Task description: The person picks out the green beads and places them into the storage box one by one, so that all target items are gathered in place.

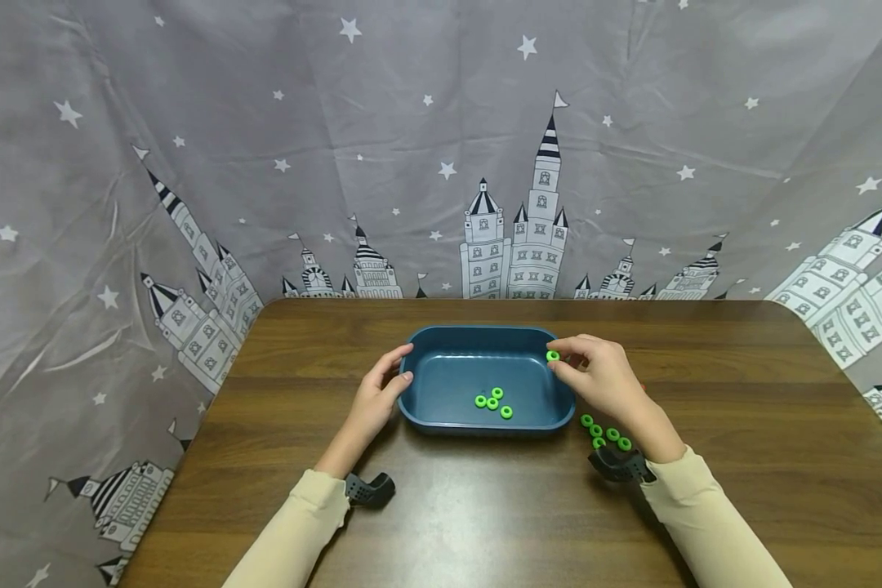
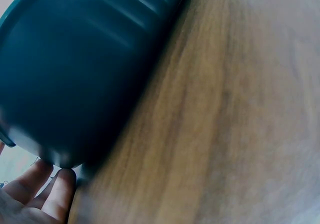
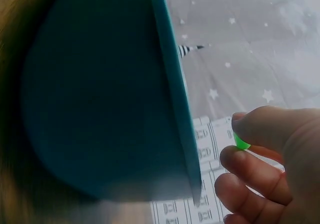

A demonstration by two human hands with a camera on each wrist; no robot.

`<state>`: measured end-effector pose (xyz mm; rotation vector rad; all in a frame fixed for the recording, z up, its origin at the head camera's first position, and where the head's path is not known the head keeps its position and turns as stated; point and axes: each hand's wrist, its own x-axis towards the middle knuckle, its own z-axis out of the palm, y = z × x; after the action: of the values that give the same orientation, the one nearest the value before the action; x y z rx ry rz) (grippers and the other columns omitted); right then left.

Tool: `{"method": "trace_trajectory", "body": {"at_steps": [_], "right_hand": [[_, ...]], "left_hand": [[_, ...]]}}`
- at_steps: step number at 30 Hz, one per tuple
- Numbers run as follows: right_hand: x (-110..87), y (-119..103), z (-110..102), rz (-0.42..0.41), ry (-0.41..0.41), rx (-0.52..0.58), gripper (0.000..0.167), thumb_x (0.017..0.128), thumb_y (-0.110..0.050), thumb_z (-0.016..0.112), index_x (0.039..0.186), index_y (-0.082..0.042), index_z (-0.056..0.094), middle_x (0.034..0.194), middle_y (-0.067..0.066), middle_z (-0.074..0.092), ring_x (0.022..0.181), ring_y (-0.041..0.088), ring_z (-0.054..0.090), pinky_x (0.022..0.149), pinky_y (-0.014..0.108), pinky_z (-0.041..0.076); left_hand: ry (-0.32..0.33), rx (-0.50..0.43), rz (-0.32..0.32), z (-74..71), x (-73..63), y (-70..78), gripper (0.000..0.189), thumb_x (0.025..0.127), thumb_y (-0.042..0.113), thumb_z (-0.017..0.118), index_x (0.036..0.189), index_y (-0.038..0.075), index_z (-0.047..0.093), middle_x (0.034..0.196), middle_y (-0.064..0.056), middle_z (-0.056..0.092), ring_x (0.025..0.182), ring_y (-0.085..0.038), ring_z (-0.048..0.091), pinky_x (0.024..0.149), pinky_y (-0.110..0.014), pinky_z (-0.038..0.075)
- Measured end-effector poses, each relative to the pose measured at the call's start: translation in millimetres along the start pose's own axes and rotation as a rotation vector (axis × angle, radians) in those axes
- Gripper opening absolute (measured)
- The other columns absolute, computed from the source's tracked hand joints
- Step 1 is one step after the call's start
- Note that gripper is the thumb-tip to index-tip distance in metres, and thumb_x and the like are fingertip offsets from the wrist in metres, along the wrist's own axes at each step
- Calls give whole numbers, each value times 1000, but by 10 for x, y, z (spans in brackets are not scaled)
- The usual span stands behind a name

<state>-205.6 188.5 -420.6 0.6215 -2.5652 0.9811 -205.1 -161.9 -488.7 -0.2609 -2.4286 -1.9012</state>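
Observation:
A dark blue, rounded rectangular tray (image 1: 456,429) sits on the wooden table, with several small green rings (image 1: 492,403) lying on its floor. My left hand (image 1: 373,400) holds the tray's left end, thumb and index fingertip at the rim. Other fingertips (image 2: 60,184) meet its outer wall in the left wrist view. Between thumb and index finger, my right hand (image 1: 603,376) pinches one green ring (image 1: 553,356) above the tray's right end. That same ring, mostly covered by the fingers, shows as a green sliver (image 3: 242,143) in the right wrist view.
Several more green rings (image 1: 612,434) lie on the table (image 1: 485,506) to the tray's right, below my right forearm. Each wrist carries a black mount (image 1: 371,490). Behind the table hangs a grey curtain (image 1: 412,147) printed with castles and stars.

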Motion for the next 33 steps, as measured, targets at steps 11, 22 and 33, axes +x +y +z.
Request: {"method": "trace_trajectory", "body": {"at_steps": [11, 22, 33], "right_hand": [[70, -124, 161, 4, -94, 20, 22, 88, -9, 76, 108, -2, 77, 98, 9, 77, 78, 16, 65, 70, 34, 56], [132, -190, 283, -16, -157, 47, 23, 89, -9, 75, 109, -1, 77, 101, 10, 77, 78, 17, 65, 72, 40, 57], [178, -196, 374, -9, -221, 38, 23, 90, -11, 73, 110, -1, 76, 103, 11, 77, 81, 16, 67, 72, 29, 55]], "left_hand": [[4, -2, 0, 5, -1, -1, 45, 101, 8, 56, 147, 10, 54, 151, -16, 53, 134, -34, 51, 103, -25, 43], [7, -4, -10, 1, -1, -1, 46, 101, 8, 56, 147, 11, 54, 150, -16, 54, 134, -34, 52, 103, -26, 44], [2, 1, -6, -1, 1, -3, 46, 101, 9, 56, 147, 11, 53, 151, -15, 53, 135, -34, 51, 104, -29, 43]]}}
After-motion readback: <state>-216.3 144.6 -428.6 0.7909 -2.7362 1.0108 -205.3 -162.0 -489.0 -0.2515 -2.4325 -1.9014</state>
